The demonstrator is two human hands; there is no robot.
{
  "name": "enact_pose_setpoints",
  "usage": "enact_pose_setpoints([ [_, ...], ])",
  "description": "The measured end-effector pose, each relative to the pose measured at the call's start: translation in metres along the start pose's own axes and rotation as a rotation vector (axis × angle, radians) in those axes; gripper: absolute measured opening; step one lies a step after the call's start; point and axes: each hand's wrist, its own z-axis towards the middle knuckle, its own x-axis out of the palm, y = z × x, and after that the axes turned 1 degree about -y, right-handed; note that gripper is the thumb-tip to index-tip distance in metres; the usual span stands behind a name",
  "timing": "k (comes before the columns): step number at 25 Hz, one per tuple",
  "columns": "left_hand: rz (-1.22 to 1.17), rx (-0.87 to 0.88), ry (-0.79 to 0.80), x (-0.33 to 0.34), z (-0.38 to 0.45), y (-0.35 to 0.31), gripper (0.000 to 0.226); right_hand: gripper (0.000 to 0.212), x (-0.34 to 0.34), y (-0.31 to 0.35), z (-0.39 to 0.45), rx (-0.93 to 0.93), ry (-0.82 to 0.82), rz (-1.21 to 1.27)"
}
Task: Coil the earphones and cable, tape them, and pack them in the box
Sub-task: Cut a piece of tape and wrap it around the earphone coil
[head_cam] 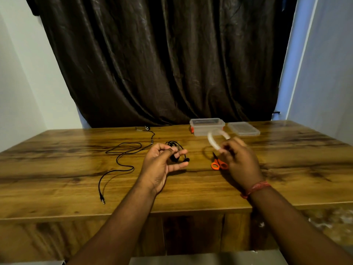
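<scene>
**Two hands above the wood-grain tabletop, earphones in one, tape roll in the other**

We see a brown wood-grain tabletop [191, 188] set against a dark, shiny curtain [162, 64], with pale walls on both sides. At the far edge stands a clear plastic box [207, 126], open, with its lid [244, 128] lying flat just beside it. Orange-handled scissors [219, 163] lie on the wood, partly hidden behind our right hand [241, 161]. That hand's fingers curl round a pale roll of tape [217, 139], held up in front of the box; it is blurred. Our left hand [160, 165] hovers near the middle, its fingers pinching the black coiled earphones [176, 153], one bud poking out to the right. The black cable [122, 161] lies loose on the tabletop left of that hand, its jack plug near the front edge.
</scene>
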Motion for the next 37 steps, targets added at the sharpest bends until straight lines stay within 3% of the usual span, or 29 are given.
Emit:
enact_pose_setpoints([
  [2,0.056,-0.011,0.018,-0.001,-0.001,0.000,0.009,0.013,-0.007,-0.014,0.004,0.236,-0.118,-0.116],
  [4,0.086,-0.018,0.025,-0.002,-0.002,0.002,0.008,0.014,-0.014,-0.025,0.006,0.400,-0.126,-0.212],
  [11,0.137,-0.031,0.039,-0.001,-0.002,0.004,0.008,0.028,-0.008,-0.041,0.008,0.591,0.121,-0.286],
  [13,0.149,-0.044,0.060,-0.002,-0.001,0.005,0.010,0.015,-0.006,-0.034,0.008,0.498,0.090,-0.319],
  [15,0.168,-0.075,0.100,-0.002,0.000,0.007,0.012,0.023,-0.002,-0.012,0.003,0.261,0.066,-0.176],
  [18,0.234,-0.120,0.187,-0.001,0.000,0.012,0.013,0.034,0.004,0.024,-0.009,-0.111,0.294,0.036],
  [20,0.289,-0.126,0.247,0.000,-0.001,0.015,0.013,0.043,0.009,0.027,-0.011,-0.233,0.445,0.056],
  [26,0.405,-0.119,0.332,0.003,-0.003,0.021,0.011,0.024,0.013,0.019,-0.010,-0.151,0.433,0.243],
  [33,0.453,-0.106,0.335,0.003,-0.003,0.023,0.012,0.010,0.012,0.019,-0.008,-0.150,0.439,0.275],
  [37,0.470,-0.103,0.315,0.003,-0.003,0.023,0.011,0.007,0.010,0.015,-0.010,-0.010,0.476,0.465],
])
